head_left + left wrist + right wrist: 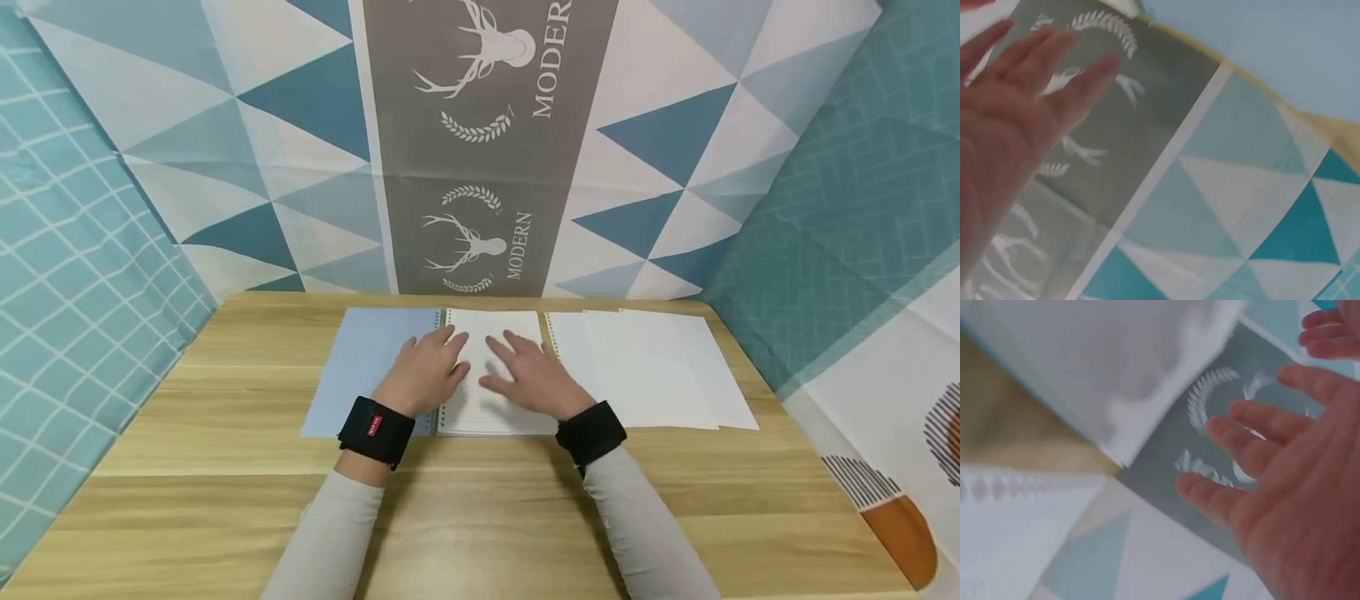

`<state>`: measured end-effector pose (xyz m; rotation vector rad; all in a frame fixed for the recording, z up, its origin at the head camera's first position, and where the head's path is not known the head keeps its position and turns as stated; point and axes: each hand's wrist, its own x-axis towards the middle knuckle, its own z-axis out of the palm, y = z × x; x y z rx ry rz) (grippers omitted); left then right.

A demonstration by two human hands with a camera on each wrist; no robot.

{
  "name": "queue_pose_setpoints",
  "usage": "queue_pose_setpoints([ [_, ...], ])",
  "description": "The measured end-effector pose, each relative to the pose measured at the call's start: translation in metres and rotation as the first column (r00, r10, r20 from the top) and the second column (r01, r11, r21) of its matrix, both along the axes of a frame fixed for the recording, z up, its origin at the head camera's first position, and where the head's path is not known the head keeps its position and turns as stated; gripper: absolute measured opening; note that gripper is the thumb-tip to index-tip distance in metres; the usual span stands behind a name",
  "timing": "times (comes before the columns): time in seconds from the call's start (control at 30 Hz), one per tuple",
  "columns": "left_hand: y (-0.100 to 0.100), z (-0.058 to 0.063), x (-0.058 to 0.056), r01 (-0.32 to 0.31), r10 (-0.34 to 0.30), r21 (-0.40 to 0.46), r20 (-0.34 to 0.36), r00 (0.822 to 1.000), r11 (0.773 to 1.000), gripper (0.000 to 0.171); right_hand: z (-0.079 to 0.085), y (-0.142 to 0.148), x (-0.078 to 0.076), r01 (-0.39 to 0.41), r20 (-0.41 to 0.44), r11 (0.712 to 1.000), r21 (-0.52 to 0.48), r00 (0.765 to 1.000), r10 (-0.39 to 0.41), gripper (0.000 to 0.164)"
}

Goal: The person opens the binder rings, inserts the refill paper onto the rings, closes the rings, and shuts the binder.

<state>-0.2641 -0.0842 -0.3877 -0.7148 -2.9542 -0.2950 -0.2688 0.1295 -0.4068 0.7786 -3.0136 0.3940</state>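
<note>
A loose-leaf notebook lies open on the wooden table, its light blue cover [356, 358] to the left and its stack of white lined pages [491, 417] to the right of the binding. My left hand [426, 371] hovers over the binding side with fingers spread, holding nothing. Above the right part of the pages is my right hand [536, 375], its fingers also spread and nothing in them. Shadows fall on the paper beneath both hands. In the right wrist view, the right hand's fingers [1254, 447] appear straight and apart, with the page stack [1116, 375] beside them.
Several overlapping loose white sheets [660, 367] with punched holes along the left edge lie right of the notebook. The wooden table [480, 517] meets a patterned cloth backdrop [480, 150] at the back, with cloth at both sides too. A black band [377, 432] wraps each wrist.
</note>
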Motion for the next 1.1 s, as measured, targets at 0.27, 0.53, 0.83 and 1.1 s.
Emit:
queue_pose_setpoints([
  [0.27,0.011,0.018,0.019,-0.013,0.014,0.015,-0.094,0.996,1.000,0.064,0.028,0.024,0.011,0.102,-0.087,0.991,-0.083,0.990,-0.109,0.076],
  [0.53,0.015,0.021,0.028,-0.006,0.008,0.016,-0.087,0.996,1.000,0.070,0.035,0.039,0.022,0.123,-0.085,0.992,-0.037,0.988,-0.126,0.079],
  [0.83,0.020,0.026,0.032,0.021,-0.019,0.017,-0.106,0.994,1.000,0.070,0.036,0.051,0.018,0.135,-0.116,0.987,-0.084,0.983,-0.145,0.078],
  [1.1,0.034,0.028,0.040,0.084,-0.090,-0.049,-0.143,0.986,0.995,0.071,0.038,0.078,0.010,0.207,-0.081,0.972,-0.112,0.973,-0.217,0.079],
])
